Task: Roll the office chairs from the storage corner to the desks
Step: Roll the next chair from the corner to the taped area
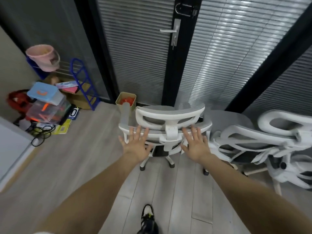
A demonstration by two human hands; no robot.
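Two bare arms are reaching out over the wood floor (pixel 76 159) toward a white chair (pixel 170 125) that is standing with its back to the person, just in front of the dark door frame and the blinds (pixel 143 53). The left hand (pixel 135 146) and the right hand (pixel 196 146) are both spread wide, fingers apart, holding nothing; they are sitting right at the top edge of the chair back, one on each side of the middle post, but I cannot tell if they are touching it yet. A second chair (pixel 263 142) is leaning over on the right, just beside the first. A tan bin (pixel 125 102) is standing by the first chair's left arm, against the glass, and it is holding something red. In the left corner a pink bucket (pixel 44 57) is sitting tilted on a blue rack (pixel 84 83); what is in it is too blurry to tell. Below it a clear box (pixel 49 110) with orange things inside is carrying a smaller box with a blue lid (pixel 42 92). Black cords (pixel 41 132) are lying on the floor next to them. The floor between the pile and the chair is lying bare, and so are the boards behind the chair, where one shoe (pixel 148 220) is standing. A white worktop edge (pixel 11 149) is sticking in from the left.
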